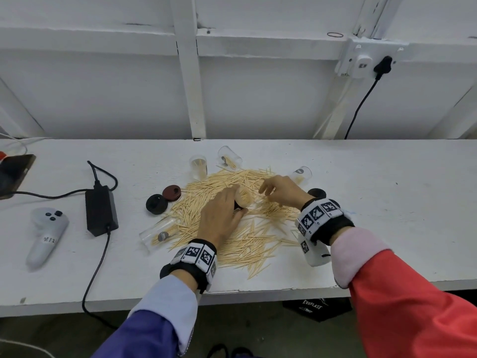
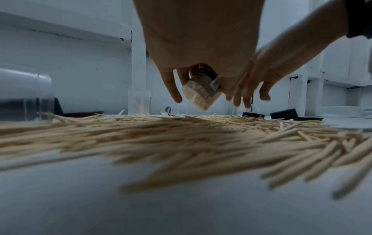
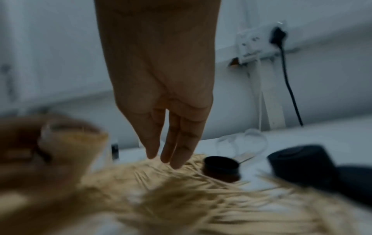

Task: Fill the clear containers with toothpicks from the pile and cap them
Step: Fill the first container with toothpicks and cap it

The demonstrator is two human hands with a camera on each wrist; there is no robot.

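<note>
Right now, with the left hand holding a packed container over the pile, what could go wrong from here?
The container in the left hand is tilted with no cap visible on its open end, so its toothpicks may slide back into the pile. The right hand, fingers reaching down loosely, could nudge the clear container lying on its side just beyond it and roll it away.

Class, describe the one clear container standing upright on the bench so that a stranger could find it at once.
Start at the toothpick pile on the white bench. At its far left edge stands the upright container, uncapped, a few toothpicks inside. The other loose containers lie on their sides.
</note>
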